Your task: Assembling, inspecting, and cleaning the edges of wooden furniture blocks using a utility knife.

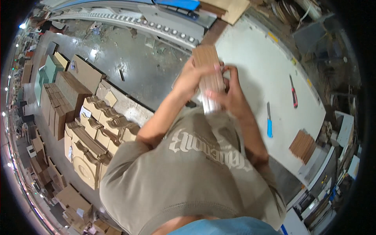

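A bundle of thin brown wooden strips [205, 56] is held up in front of my chest, over the near left edge of the white table. My left hand [188, 79] grips it from the left side, with the thumb laid across its face. My right hand [232, 93] closes on its right side, thumb near the lower end and fingers curled at the edge. Some fingers are hidden behind the strips. To the right on the table lie a blue-handled tool with a flat blade [269, 125] and a red-and-black-handled tool with a thin shaft [294, 96].
Another stack of brown wooden strips [302, 146] sits at the right corner of the white table [250, 51]. A metal roller conveyor [156, 29] runs along the far side. Left on the floor stand curved wooden mouldings [98, 129] and stacked brown panels [58, 103].
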Demonstrator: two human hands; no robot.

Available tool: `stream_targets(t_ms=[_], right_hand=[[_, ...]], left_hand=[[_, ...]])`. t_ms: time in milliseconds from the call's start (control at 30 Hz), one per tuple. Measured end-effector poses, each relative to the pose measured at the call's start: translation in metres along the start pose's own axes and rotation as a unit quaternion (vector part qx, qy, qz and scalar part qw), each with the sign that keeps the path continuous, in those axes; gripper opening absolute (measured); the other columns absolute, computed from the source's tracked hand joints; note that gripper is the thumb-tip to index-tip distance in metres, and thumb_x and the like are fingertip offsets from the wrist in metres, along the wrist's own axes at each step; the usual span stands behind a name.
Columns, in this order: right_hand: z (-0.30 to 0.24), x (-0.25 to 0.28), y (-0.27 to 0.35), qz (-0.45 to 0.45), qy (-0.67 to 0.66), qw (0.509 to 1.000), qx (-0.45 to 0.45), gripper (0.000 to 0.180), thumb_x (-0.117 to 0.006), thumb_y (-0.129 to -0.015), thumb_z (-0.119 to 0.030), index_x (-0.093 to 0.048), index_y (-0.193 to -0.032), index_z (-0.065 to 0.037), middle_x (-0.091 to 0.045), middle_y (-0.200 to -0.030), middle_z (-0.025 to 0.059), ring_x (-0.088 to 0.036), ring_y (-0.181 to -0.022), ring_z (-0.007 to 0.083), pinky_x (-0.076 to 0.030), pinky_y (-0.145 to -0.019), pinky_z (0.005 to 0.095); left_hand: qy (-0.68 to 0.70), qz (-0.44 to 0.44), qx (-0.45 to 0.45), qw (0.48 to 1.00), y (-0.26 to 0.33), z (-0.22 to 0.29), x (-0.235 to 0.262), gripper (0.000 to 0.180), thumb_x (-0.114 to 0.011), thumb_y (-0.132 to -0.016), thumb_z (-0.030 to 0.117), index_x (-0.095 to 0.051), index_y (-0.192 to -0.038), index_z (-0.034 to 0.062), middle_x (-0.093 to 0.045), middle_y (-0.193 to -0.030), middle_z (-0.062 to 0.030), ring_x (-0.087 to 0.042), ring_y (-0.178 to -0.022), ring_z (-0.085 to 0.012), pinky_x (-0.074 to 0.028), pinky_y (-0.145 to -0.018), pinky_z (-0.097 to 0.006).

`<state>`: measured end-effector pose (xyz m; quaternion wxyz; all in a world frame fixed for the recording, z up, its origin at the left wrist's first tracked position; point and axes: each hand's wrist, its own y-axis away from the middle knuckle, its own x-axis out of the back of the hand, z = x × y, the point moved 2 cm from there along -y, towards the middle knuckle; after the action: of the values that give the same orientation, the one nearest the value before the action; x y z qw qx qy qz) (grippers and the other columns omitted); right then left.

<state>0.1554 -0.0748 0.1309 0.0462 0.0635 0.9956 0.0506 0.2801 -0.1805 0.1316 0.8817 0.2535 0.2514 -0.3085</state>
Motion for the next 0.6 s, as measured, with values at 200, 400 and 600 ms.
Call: stream_targets(t_ms=[200, 400, 600], right_hand=[[-0.022, 0.026, -0.025, -0.163, -0.197, 0.94, -0.226, 0.053, -0.038, -0.107, -0.044, -0.033, -0.146, -0.009, -0.059, -0.128, 0.0239, -0.075, -0.089, 0.0361, -0.065, -0.067, 0.0396], [-0.03, 0.017, -0.023, -0.132, -0.174, 0.959, -0.182, 0.059, -0.036, -0.107, -0.045, -0.032, -0.152, -0.007, -0.058, -0.131, 0.0276, -0.075, -0.091, 0.0359, -0.065, -0.072, 0.038], [-0.04, 0.011, -0.019, -0.131, -0.158, 0.963, -0.173, 0.057, -0.036, -0.107, -0.044, -0.034, -0.151, -0.008, -0.06, -0.126, 0.0278, -0.074, -0.095, 0.0364, -0.065, -0.073, 0.0371]], left_hand=[[0.267, 0.043, 0.167, 0.948, -0.02, -0.039, 0.031, 0.037, -0.06, -0.101, 0.022, -0.054, -0.121, -0.0073, -0.064, -0.119, -0.0213, -0.068, -0.105, -0.0324, -0.06, -0.09, -0.046], [0.347, 0.05, 0.108, 0.93, -0.016, -0.043, 0.04, 0.045, -0.057, -0.103, 0.031, -0.05, -0.128, -0.0068, -0.063, -0.119, -0.0224, -0.067, -0.108, -0.0352, -0.061, -0.092, -0.048], [0.379, 0.032, 0.129, 0.916, -0.002, -0.027, 0.029, 0.045, -0.049, -0.106, 0.035, -0.054, -0.126, -0.005, -0.067, -0.116, -0.0239, -0.07, -0.103, -0.0406, -0.065, -0.081, -0.052]])
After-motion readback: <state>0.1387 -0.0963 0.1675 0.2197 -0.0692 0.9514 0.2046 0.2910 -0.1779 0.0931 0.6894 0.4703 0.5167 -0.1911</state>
